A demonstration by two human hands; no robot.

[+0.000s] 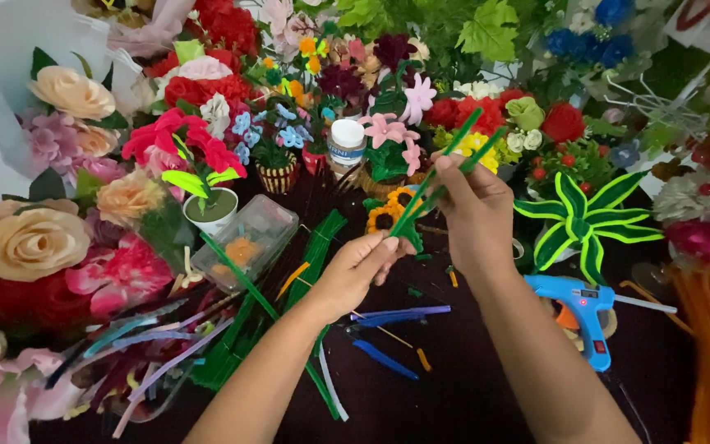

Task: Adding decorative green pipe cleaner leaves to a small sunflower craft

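Both hands pinch green pipe-cleaner stems [433, 189]: left hand [361, 267] low, right hand [474, 210] high. White-capped jar [346, 144] behind, clear plastic box [248, 238] left, blue glue gun [581, 312] right.

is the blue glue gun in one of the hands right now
No, the blue glue gun lies on the dark table beside the right hand, which holds green pipe cleaners with the left hand.

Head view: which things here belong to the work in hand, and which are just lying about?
In hand:
- green pipe cleaners, held by the right hand
- their lower end, pinched by the left hand

Lying about:
- blue glue gun
- clear plastic box
- white-capped bottle
- green leaf shape
- bundle of green stems
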